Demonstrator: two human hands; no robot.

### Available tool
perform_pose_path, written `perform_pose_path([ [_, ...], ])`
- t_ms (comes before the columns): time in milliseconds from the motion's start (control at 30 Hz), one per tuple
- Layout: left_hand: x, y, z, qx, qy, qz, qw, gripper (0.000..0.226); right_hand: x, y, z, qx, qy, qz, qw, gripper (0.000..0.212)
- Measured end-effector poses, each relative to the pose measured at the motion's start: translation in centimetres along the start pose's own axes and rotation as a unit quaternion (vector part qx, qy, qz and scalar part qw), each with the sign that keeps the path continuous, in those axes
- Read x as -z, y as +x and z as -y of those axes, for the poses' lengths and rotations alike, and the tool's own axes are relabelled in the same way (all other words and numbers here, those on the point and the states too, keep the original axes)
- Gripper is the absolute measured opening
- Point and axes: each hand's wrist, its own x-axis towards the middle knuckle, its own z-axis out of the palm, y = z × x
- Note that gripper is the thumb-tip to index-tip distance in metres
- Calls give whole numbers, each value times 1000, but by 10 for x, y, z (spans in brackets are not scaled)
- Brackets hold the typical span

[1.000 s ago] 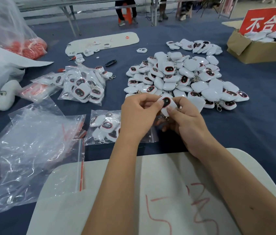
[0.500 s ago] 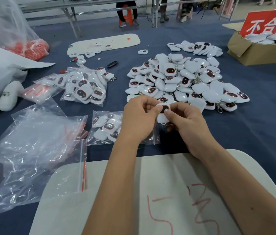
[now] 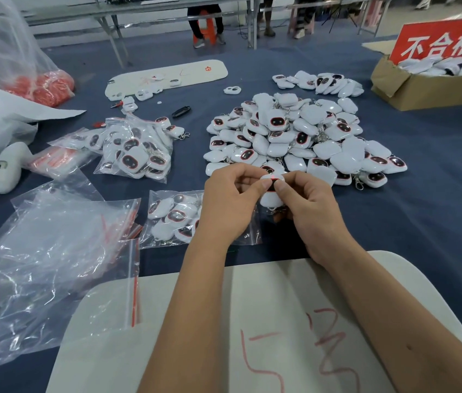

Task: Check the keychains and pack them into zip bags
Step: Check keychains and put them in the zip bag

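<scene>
Since a second ago the keychain (image 3: 271, 185) has tipped in the fingers, its dark face now half covered by both thumbs, and a small red light glows at its top. Across the blue table (image 3: 422, 222), the big pile of keychains (image 3: 295, 137) spreads just above frame centre. Empty zip bags (image 3: 48, 251) lie at lower left, a part-filled zip bag (image 3: 176, 219) just left of the wrists. The left hand (image 3: 228, 202) and right hand (image 3: 313, 211) meet at centre, fingers curled, each pinching the keychain between thumb and forefinger.
</scene>
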Motion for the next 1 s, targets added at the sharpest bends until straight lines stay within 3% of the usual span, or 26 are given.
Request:
perform_pose_path([
  [467, 4, 0, 2, -5, -7, 23, 1000, 7, 2, 0, -1, -5, -3, 6, 1000, 15],
  [633, 4, 1, 3, -4, 0, -22, 1000, 7, 1, -1, -1, 4, 16, 55, 998, 15],
  [1000, 3, -2, -2, -5, 14, -20, 1000, 6, -1, -3, -1, 22, -37, 23, 999, 22],
])
